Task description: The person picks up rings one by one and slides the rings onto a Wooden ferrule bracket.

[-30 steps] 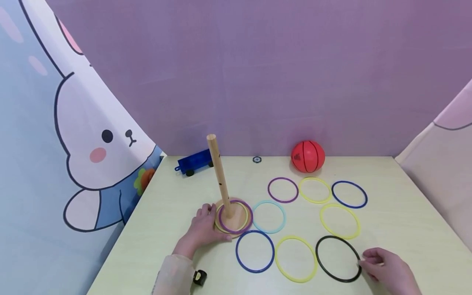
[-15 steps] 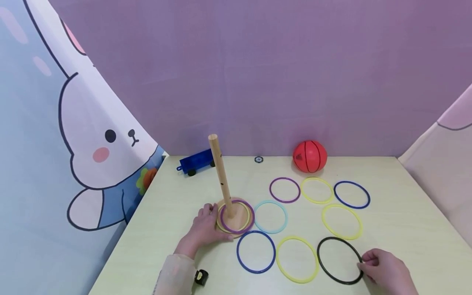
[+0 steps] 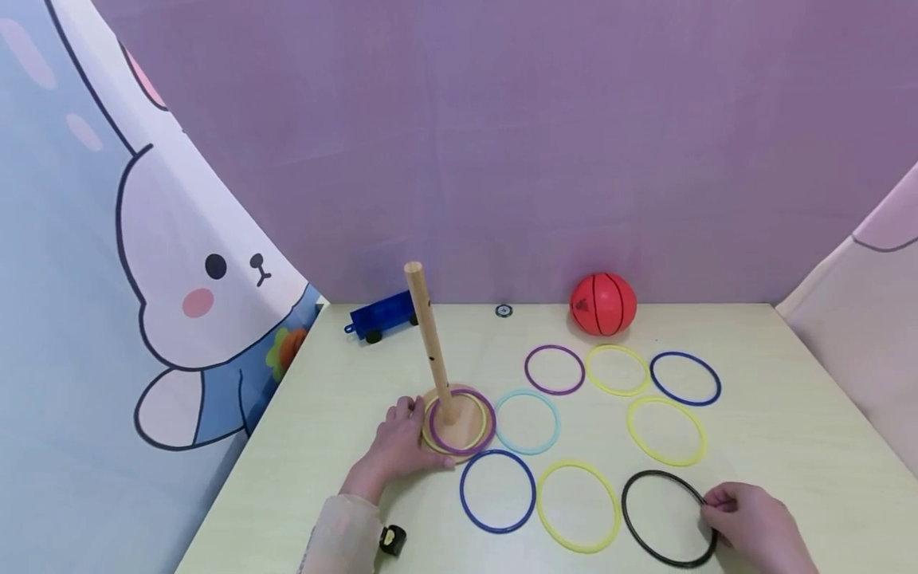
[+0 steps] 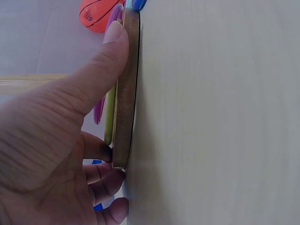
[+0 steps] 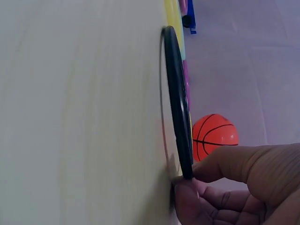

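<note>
My left hand [image 3: 402,446] grips the left edge of a round wooden base [image 4: 125,98], thumb at the front and fingers behind. From that base rises an upright wooden post [image 3: 432,351]. Around its foot lie a purple ring [image 3: 494,422] and a yellow ring [image 4: 109,112]. At the table's front right, my right hand [image 3: 755,522] pinches the edge of a black ring [image 5: 177,101] between thumb and fingers. In the right wrist view this ring tilts slightly off the tabletop. Left of it lie a yellow ring [image 3: 539,498] and a blue ring [image 3: 462,488].
A light-blue ring [image 3: 559,422] lies beside the base. Farther back are several more purple, yellow and blue rings. A red ball [image 3: 604,304], a small round disc [image 3: 504,311] and a blue toy cart [image 3: 383,314] stand along the back edge, before a purple cloth wall [image 3: 502,159].
The black ring has come away from the neighbouring rings, shifting slightly right and toward the person in the right hand's pinch. The left hand stays on the base.
</note>
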Demonstrator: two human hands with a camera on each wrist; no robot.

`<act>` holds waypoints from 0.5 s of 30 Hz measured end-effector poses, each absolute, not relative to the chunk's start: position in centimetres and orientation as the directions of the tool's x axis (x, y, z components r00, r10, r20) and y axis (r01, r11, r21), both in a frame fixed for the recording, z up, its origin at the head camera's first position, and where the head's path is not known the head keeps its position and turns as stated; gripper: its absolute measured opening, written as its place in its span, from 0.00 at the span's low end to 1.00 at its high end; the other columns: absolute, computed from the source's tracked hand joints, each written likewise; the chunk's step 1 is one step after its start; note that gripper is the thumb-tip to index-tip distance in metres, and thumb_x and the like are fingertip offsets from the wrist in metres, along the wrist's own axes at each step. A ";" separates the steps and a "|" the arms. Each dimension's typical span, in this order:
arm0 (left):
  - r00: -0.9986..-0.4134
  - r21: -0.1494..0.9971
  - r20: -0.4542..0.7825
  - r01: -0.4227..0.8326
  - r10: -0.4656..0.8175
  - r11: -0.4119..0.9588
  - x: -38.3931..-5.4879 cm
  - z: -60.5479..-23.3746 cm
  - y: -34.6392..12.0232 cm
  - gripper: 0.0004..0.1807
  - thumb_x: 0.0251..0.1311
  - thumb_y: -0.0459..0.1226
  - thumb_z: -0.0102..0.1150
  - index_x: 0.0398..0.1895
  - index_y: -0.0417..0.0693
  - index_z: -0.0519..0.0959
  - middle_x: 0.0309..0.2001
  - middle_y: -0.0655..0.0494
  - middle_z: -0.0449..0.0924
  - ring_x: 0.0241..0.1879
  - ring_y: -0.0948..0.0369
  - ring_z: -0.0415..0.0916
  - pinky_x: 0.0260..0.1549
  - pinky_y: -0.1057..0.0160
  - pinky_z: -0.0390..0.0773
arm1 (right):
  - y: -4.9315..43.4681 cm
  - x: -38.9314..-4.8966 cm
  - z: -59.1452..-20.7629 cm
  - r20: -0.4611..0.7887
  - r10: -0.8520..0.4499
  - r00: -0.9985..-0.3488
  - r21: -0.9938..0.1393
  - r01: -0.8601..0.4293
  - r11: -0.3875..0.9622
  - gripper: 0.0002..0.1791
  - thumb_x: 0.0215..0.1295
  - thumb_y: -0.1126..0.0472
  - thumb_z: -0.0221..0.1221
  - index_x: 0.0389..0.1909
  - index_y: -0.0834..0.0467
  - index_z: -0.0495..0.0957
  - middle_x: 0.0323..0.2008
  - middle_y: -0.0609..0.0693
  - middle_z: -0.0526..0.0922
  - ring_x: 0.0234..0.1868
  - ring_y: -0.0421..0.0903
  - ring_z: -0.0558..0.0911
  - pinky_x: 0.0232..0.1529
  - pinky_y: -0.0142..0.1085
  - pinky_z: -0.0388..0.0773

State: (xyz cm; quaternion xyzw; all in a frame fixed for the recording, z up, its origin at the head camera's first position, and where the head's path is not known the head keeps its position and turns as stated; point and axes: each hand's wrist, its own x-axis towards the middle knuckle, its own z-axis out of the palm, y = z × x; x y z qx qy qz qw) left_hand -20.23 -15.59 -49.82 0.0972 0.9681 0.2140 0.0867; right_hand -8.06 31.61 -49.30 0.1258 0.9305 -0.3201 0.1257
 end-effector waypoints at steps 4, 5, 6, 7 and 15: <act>-0.966 0.435 -0.132 0.145 0.222 0.889 -20.2 -49.8 -15.6 0.71 0.30 0.70 0.71 0.75 0.41 0.54 0.66 0.43 0.56 0.60 0.47 0.59 0.55 0.44 0.69 | 31.7 -8.0 -48.6 -0.307 0.151 -0.940 -0.629 0.319 0.709 0.09 0.60 0.61 0.63 0.35 0.64 0.81 0.26 0.45 0.81 0.27 0.43 0.77 0.30 0.35 0.72; -0.966 0.436 -0.133 0.143 0.221 0.888 -20.2 -49.7 -15.6 0.71 0.30 0.70 0.71 0.75 0.41 0.54 0.66 0.43 0.56 0.60 0.47 0.59 0.55 0.44 0.69 | 31.7 -8.0 -48.3 -0.303 0.150 -0.941 -0.650 0.319 0.689 0.09 0.60 0.62 0.62 0.36 0.65 0.81 0.27 0.46 0.81 0.27 0.43 0.78 0.30 0.34 0.74; -0.966 0.437 -0.132 0.143 0.221 0.888 -20.2 -49.7 -15.6 0.71 0.30 0.70 0.71 0.75 0.41 0.54 0.66 0.43 0.56 0.60 0.47 0.59 0.55 0.44 0.69 | 31.7 -8.0 -48.0 -0.296 0.146 -0.944 -0.674 0.315 0.668 0.09 0.61 0.63 0.62 0.37 0.66 0.80 0.27 0.47 0.81 0.27 0.42 0.78 0.29 0.34 0.75; -0.967 0.438 -0.133 0.141 0.219 0.888 -20.2 -49.7 -15.6 0.71 0.30 0.70 0.71 0.75 0.41 0.54 0.66 0.43 0.56 0.60 0.47 0.59 0.55 0.44 0.69 | 31.6 -8.0 -47.8 -0.290 0.142 -0.946 -0.698 0.311 0.646 0.10 0.62 0.63 0.61 0.39 0.67 0.80 0.28 0.48 0.82 0.27 0.42 0.79 0.29 0.33 0.77; -0.966 0.440 -0.144 0.131 0.214 0.888 -20.0 -49.1 -15.5 0.69 0.32 0.68 0.72 0.75 0.41 0.54 0.66 0.43 0.56 0.60 0.47 0.58 0.55 0.44 0.69 | 30.7 -8.4 -46.0 -0.278 0.084 -0.957 -0.824 0.283 0.490 0.16 0.67 0.64 0.60 0.47 0.74 0.75 0.35 0.54 0.83 0.31 0.42 0.81 0.34 0.35 0.81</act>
